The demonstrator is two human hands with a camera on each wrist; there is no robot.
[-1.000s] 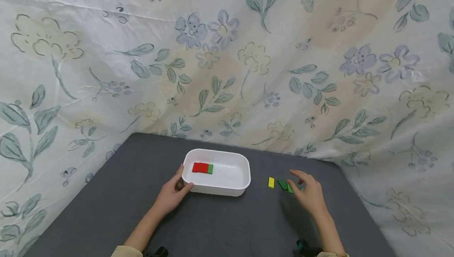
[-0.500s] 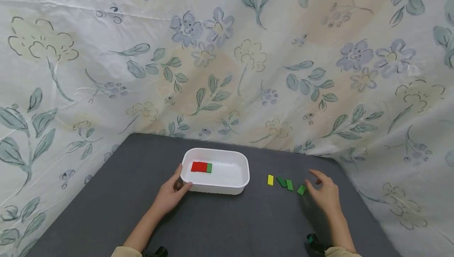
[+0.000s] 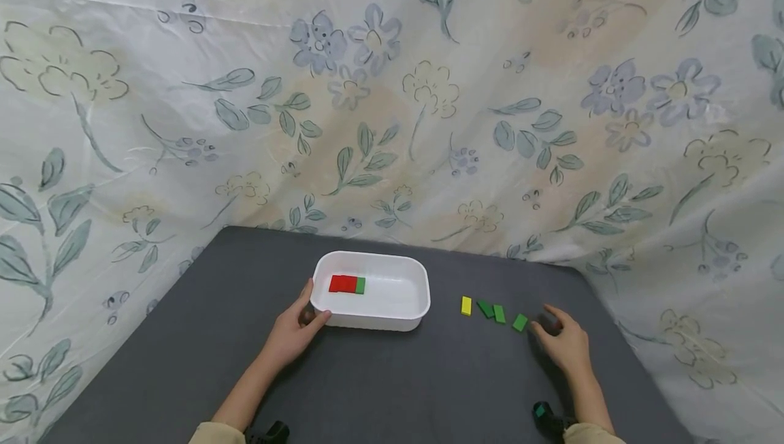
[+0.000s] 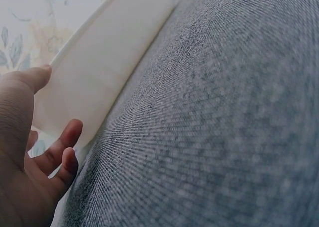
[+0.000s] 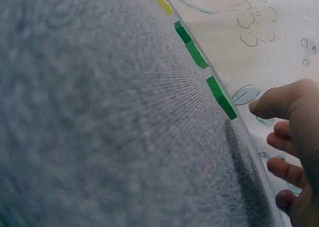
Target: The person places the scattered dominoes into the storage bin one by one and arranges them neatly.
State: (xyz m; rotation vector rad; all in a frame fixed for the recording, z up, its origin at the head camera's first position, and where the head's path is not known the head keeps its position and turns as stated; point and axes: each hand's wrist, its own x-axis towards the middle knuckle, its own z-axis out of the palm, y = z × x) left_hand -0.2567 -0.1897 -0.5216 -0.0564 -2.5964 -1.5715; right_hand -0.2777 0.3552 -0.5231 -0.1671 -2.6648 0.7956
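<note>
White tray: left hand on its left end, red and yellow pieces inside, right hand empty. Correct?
Colour's off: the head view shows the white tray holding red pieces and a green piece, no yellow. Rest stands: left hand on the tray's left end, right hand empty.

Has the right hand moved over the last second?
Yes: in the head view, the right hand has moved rightward, farther from the yellow block.

Tray smooth plastic; table cover matt ribbed cloth.
</note>
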